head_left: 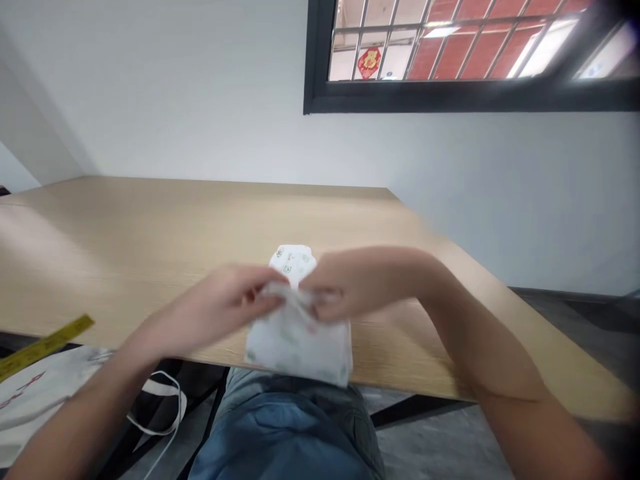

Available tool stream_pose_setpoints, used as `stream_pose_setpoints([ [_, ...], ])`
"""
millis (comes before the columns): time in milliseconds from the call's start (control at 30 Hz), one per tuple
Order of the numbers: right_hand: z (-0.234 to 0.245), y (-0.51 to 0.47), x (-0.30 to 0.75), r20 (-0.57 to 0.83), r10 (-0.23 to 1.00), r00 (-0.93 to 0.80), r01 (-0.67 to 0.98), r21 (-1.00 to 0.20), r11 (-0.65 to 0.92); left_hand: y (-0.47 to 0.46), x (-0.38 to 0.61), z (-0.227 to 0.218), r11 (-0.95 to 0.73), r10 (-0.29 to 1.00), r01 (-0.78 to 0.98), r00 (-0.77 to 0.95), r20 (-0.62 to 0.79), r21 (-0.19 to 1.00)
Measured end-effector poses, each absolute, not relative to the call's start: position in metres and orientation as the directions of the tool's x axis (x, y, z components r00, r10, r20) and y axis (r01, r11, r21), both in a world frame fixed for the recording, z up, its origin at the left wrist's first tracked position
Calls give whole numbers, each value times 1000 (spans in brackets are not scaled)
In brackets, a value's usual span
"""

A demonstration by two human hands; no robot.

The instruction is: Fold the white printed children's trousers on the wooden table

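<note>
A white pouch [297, 347] of thin paper or plastic, printed with small green marks, hangs at the front edge of the wooden table [150, 247]. Its upper part [293, 263] stands behind my hands, and a gathered or folded strip crosses its middle. My left hand [220, 307] pinches that strip from the left. My right hand [350, 283] pinches it from the right, and the fingertips of both hands nearly meet. My fingers hide the centre of the pouch.
A yellow measuring strip [45, 347] lies on a white cloth tote bag [45, 400] with thin handles, below the table's left front edge. My blue jeans [285, 433] show under the table edge. Dark table legs stand below, and a wall and barred window [450, 53] rise behind.
</note>
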State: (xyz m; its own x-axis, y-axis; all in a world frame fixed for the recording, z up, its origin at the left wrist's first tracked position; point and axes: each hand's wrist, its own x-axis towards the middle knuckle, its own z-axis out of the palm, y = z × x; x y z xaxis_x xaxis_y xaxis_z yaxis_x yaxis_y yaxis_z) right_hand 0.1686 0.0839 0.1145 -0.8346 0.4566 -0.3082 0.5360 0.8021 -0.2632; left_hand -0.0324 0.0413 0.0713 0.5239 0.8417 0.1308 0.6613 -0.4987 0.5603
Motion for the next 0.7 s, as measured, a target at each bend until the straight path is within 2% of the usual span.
stream_pose_setpoints([
  [67, 114, 122, 173, -199, 572, -796, 605, -270, 749, 92, -28, 72, -503, 854, 657, 479, 205, 562],
  [133, 102, 159, 178, -91, 681, -727, 669, -315, 673, 138, -25, 60, -455, 883, 672, 429, 193, 585],
  [200, 83, 187, 182, -106, 754, -648, 730, -369, 576, 174, -23, 40, -427, 892, 684, 424, 154, 591],
  [333, 49, 211, 184, -165, 824, -541, 796, -416, 440, 202, -22, -1, -396, 904, 699, 412, 116, 595],
  [367, 45, 212, 184, -133, 839, -528, 802, -403, 441, 203, -23, -8, -393, 905, 696, 407, 121, 601],
  [433, 44, 210, 181, 21, 855, -519, 802, -335, 495, 202, -25, -14, -398, 908, 681, 389, 157, 614],
  [500, 49, 204, 177, 197, 801, -565, 758, -260, 599, 199, -27, -12, -420, 906, 662, 340, 250, 621],
  [533, 52, 199, 173, 224, 751, -621, 710, -245, 660, 196, -27, -8, -440, 898, 648, 310, 312, 622],
  [567, 54, 193, 169, 203, 691, -694, 642, -261, 721, 194, -27, -3, -465, 883, 632, 283, 374, 620],
  [633, 54, 179, 159, 73, 537, -841, 481, -353, 802, 186, -24, 7, -525, 846, 582, 274, 458, 621],
  [700, 44, 164, 148, -21, 417, -909, 389, -405, 827, 176, -16, 13, -600, 798, 504, 432, 420, 621],
])
